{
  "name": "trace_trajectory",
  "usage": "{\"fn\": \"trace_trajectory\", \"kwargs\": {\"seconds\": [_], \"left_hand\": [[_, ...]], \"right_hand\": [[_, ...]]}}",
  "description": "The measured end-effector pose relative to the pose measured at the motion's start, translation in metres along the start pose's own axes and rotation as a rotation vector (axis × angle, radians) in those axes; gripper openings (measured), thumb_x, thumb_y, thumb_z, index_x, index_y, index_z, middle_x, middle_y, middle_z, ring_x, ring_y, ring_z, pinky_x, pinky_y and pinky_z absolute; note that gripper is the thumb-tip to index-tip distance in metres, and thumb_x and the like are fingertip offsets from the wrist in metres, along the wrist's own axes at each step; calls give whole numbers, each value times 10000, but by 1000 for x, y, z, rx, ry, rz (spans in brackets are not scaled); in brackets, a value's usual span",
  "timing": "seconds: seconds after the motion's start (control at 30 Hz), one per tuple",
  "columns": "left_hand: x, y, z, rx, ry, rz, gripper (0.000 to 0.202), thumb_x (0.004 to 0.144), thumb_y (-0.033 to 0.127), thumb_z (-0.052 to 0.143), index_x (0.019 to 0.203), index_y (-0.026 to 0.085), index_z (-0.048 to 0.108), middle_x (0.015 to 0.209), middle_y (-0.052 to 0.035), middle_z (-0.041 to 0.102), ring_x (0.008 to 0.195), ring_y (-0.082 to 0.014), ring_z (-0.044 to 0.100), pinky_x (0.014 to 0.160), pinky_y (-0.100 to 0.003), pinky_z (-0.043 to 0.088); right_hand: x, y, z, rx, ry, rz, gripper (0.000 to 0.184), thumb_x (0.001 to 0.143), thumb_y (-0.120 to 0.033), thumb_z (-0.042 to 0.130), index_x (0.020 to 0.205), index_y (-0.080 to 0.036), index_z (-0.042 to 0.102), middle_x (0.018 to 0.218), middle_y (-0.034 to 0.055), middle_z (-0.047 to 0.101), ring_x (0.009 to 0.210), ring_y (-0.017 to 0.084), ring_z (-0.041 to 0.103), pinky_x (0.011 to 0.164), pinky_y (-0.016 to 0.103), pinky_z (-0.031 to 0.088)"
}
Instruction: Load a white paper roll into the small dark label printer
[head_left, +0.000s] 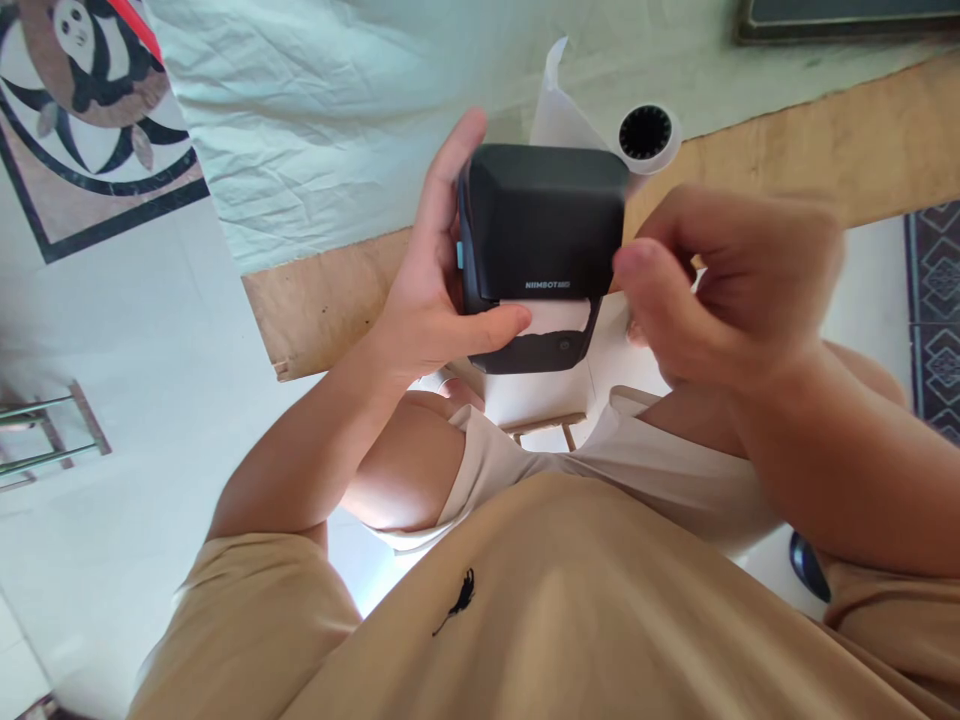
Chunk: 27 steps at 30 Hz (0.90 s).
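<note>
My left hand (435, 290) grips a small black label printer (544, 235) from its left side, thumb laid across the white label (559, 316) that sticks out of the slot. My right hand (720, 285) is curled at the printer's right edge, fingers pinched together; what they pinch is hidden. A white label roll with a dark core (649, 135) and a loose strip of backing paper (559, 105) lie just beyond the printer on the table.
A wooden table (795, 150) partly covered by a pale green cloth (315, 130) lies ahead. A patterned floor tile (82, 100) shows at top left, a metal stool frame (52, 430) at left. My knees and beige shirt fill the lower view.
</note>
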<state>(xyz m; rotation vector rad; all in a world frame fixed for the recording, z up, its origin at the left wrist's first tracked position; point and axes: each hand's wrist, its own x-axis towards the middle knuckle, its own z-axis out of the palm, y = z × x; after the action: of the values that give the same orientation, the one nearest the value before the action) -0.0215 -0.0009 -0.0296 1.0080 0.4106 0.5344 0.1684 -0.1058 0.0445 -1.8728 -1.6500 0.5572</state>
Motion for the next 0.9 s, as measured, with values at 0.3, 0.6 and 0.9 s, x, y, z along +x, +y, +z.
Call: {"fn": "trace_trajectory", "kwargs": {"seconds": [0.3, 0.6, 0.9], "left_hand": [[-1, 10, 20, -160, 79, -24, 536, 762, 313, 790, 1241, 306, 549, 1119, -13, 592, 947, -143, 633, 794, -248, 543], [-2, 7, 19, -104, 155, -29, 548, 717, 286, 813, 1212, 258, 580, 1174, -39, 651, 1057, -201, 642, 888, -289, 552], [3, 4, 15, -73, 149, 0, 583, 659, 301, 847, 1192, 289, 609, 1146, -18, 656, 1025, -214, 618, 817, -312, 556]], "right_hand": [[2, 10, 5, 91, -256, 96, 749, 891, -700, 423, 466, -91, 330, 405, 4, 237, 417, -21, 152, 379, 194, 88], [3, 17, 6, 27, -282, 55, 722, 882, -727, 418, 525, -100, 424, 424, -8, 283, 419, -11, 200, 434, 210, 149], [-2, 33, 10, -118, -287, 56, 814, 824, -861, 302, 554, -113, 476, 439, 12, 278, 464, 8, 172, 507, 231, 176]]}}
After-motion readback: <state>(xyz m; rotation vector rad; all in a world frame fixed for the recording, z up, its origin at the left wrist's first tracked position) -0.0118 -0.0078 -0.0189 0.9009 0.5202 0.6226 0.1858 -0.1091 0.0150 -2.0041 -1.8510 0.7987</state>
